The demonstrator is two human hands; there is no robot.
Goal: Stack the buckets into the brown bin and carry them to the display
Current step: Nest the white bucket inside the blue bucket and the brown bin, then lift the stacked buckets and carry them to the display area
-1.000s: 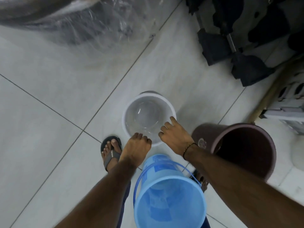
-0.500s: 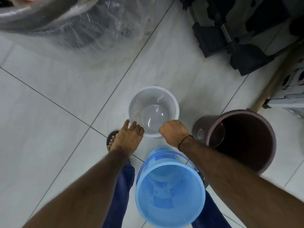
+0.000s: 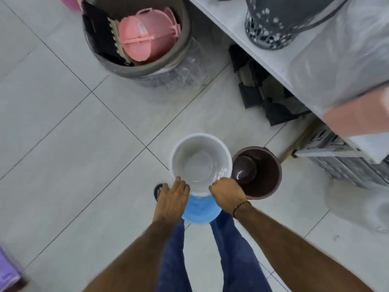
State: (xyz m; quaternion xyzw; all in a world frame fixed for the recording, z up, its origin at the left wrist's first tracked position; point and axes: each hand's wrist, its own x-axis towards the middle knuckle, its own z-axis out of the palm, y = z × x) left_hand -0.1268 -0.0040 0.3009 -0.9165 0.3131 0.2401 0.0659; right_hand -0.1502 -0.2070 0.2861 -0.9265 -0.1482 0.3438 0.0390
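A white bucket (image 3: 199, 163) is lifted off the floor, upright and empty. My left hand (image 3: 172, 198) grips its near rim on the left and my right hand (image 3: 227, 193) grips the near rim on the right. A light blue bucket (image 3: 199, 211) stands on the floor just below and behind the white one, mostly hidden by it and by my hands. The brown bin (image 3: 263, 171) stands upright on the floor right beside the white bucket, to its right, and is empty inside.
A grey tub (image 3: 183, 49) with pink baskets stands at the back. A white shelf (image 3: 263, 49) carrying a dark speckled bin (image 3: 271, 24) runs along the right, with black items (image 3: 263, 95) and a crate (image 3: 341, 159) under it. Open tiled floor lies left.
Both hands closed on the white bucket's rim and raised it. The view pulled up and back, so the shelf and the grey tub came into sight.
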